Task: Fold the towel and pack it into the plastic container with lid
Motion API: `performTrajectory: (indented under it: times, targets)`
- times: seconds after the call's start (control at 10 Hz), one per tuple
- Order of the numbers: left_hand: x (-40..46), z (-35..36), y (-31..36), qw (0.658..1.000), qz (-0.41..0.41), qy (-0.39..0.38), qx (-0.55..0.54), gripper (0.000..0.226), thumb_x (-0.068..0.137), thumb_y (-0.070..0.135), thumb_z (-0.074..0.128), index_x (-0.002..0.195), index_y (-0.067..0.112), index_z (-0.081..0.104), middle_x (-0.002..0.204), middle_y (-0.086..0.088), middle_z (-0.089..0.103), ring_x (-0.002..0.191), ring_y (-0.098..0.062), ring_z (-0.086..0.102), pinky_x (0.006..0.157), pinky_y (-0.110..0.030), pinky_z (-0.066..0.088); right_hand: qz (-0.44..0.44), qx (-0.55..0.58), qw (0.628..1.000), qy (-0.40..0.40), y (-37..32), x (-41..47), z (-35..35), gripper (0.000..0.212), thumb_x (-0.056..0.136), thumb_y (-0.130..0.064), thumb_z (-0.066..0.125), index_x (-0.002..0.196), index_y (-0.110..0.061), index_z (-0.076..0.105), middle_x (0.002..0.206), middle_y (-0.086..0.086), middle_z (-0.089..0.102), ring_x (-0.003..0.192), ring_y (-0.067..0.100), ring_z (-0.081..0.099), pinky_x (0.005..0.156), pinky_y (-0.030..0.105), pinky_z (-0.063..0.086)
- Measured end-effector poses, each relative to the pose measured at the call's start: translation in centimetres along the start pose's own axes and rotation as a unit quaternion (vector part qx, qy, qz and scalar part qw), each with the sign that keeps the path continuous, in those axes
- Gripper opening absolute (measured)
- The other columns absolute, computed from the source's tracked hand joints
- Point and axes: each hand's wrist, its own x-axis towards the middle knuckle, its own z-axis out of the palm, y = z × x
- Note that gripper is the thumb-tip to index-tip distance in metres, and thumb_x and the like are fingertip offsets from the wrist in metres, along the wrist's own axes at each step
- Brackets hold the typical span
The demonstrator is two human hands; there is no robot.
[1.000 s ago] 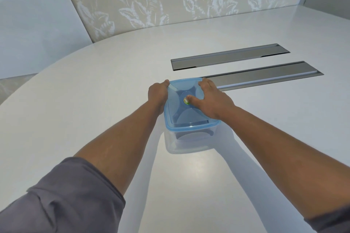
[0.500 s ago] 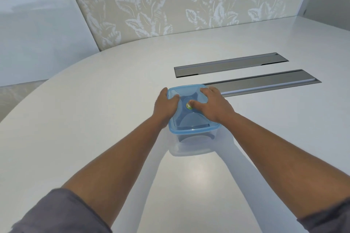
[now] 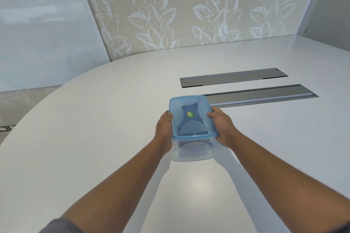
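A clear plastic container stands on the white table with its translucent blue lid on top; a green round sticker marks the lid's middle. My left hand grips the container's left side at the lid rim. On the opposite side my right hand grips the rim, thumb on the lid's edge. A dark shape shows through the clear wall, but I cannot tell whether it is the towel.
Two long grey metal hatches are set flush in the table just behind and to the right of the container. A wall panel with a leaf pattern rises beyond the table's far edge.
Both hands slid off the lid top to the container's sides. The right thumb left the middle sticker. The view moved closer.
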Motion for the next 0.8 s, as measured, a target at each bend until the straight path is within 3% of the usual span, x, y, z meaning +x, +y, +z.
performTrajectory:
  times: [0.3,0.4,0.5,0.6,0.7,0.8]
  targets:
    - [-0.5,-2.6,0.4,1.000,0.002,0.022,0.000,0.031,0.105,0.020,0.041,0.114,0.010,0.069,0.108,-0.012,0.074,0.088,-0.027,0.069,0.079,-0.039,0.057,0.000,0.010,0.999,-0.037,1.0,-0.6,2.4,0.035,0.099,-0.007,0.042,0.111,-0.027,0.069,0.090,-0.001,0.079,0.075,0.019,0.075,0.066,0.037,0.062]
    - [-0.5,-2.5,0.4,0.999,0.004,0.030,0.017,0.031,0.106,0.023,0.042,0.121,0.013,0.066,0.118,-0.013,0.071,0.097,-0.028,0.069,0.085,-0.040,0.057,-0.006,-0.004,0.999,-0.039,1.0,-0.8,2.4,0.033,0.099,-0.009,0.043,0.114,-0.026,0.068,0.099,0.004,0.078,0.079,0.021,0.075,0.071,0.039,0.062]
    - [-0.8,-2.6,0.9,0.997,0.013,0.041,0.070,0.033,0.107,0.028,0.041,0.126,0.009,0.061,0.122,-0.013,0.068,0.097,-0.025,0.068,0.079,-0.036,0.057,-0.017,-0.042,0.998,-0.033,0.5,-1.2,2.4,0.030,0.101,-0.018,0.045,0.126,-0.019,0.060,0.113,0.008,0.072,0.094,0.024,0.071,0.083,0.043,0.057]
    - [-1.5,-2.7,1.6,0.988,0.041,0.039,0.146,0.048,0.105,0.038,0.046,0.147,0.014,0.047,0.146,-0.007,0.053,0.123,-0.023,0.058,0.099,-0.037,0.051,-0.047,-0.108,0.993,-0.026,-0.6,-2.0,2.3,0.026,0.100,-0.026,0.045,0.126,-0.019,0.048,0.119,-0.003,0.055,0.102,0.021,0.058,0.082,0.037,0.049]
    - [-2.8,-2.6,2.5,0.948,0.106,0.041,0.298,0.075,0.102,0.047,0.051,0.162,0.017,0.019,0.169,-0.001,0.018,0.154,-0.022,0.020,0.123,-0.047,0.023,-0.083,-0.205,0.975,-0.008,-1.8,-3.6,2.5,0.047,0.101,-0.032,0.043,0.148,-0.030,0.036,0.140,-0.007,0.040,0.132,0.020,0.043,0.100,0.034,0.037]
    - [-3.9,-1.9,4.0,0.878,0.187,0.063,0.437,0.078,0.101,0.052,0.049,0.162,0.018,0.016,0.171,-0.001,0.008,0.157,-0.020,0.001,0.125,-0.049,0.010,-0.193,-0.294,0.935,0.041,-3.1,-5.3,3.2,0.061,0.104,-0.028,0.041,0.160,-0.014,0.023,0.165,0.001,0.028,0.150,0.022,0.028,0.119,0.037,0.025]
